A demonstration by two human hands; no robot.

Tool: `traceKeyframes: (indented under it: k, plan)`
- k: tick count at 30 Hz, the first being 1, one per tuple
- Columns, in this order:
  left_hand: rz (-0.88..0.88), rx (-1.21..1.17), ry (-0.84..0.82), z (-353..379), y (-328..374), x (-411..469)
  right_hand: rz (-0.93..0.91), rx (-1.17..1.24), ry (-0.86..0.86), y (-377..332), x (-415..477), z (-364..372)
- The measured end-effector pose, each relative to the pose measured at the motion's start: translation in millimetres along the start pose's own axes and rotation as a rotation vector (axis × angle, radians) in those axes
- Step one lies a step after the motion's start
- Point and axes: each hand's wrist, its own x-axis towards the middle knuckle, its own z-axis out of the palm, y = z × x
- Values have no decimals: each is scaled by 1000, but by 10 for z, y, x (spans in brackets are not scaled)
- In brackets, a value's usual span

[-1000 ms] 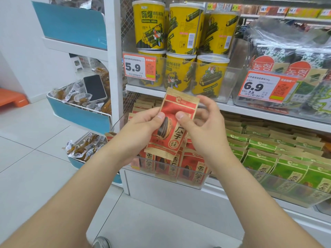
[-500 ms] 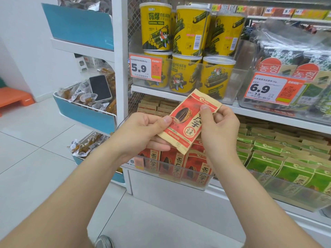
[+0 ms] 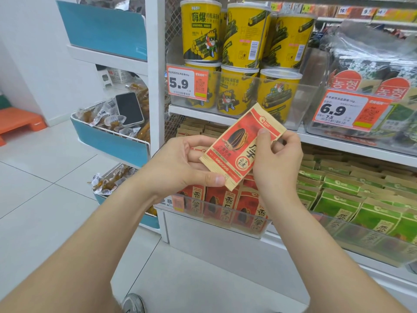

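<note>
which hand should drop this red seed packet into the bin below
Probably the right hand: it pinches the upper end of the red packet, straight above the clear bin. The left hand grips the lower corner, which would enter first.

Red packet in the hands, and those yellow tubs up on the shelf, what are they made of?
The red packet looks like matte brown paper: tan, dull edges around red print. The yellow tubs seem card or plastic under a glossy printed label that catches light; their pale lids look like plastic.
</note>
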Motion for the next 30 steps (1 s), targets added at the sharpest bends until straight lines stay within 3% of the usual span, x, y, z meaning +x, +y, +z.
traceKeyframes:
  k: [7, 12, 15, 18, 24, 30]
  plan:
    - [15, 110, 55, -86, 8, -7, -59, 21, -70, -29, -55, 10]
    - [33, 195, 322, -264, -21, 15, -157, -29, -302, -26, -111, 98]
    - [31, 221, 485, -457, -47, 38, -330, -89, -246, -26, -172, 202]
    - [56, 435, 608, -678, -111, 18, -472, -160, -191, -21, -188, 309]
    - [-86, 1019, 246, -907, -332, -26, -539, -362, -435, 212, -200, 682]
    - [-92, 1140, 153, -1112, -590, 66, -521, -590, -670, 378, -136, 955]
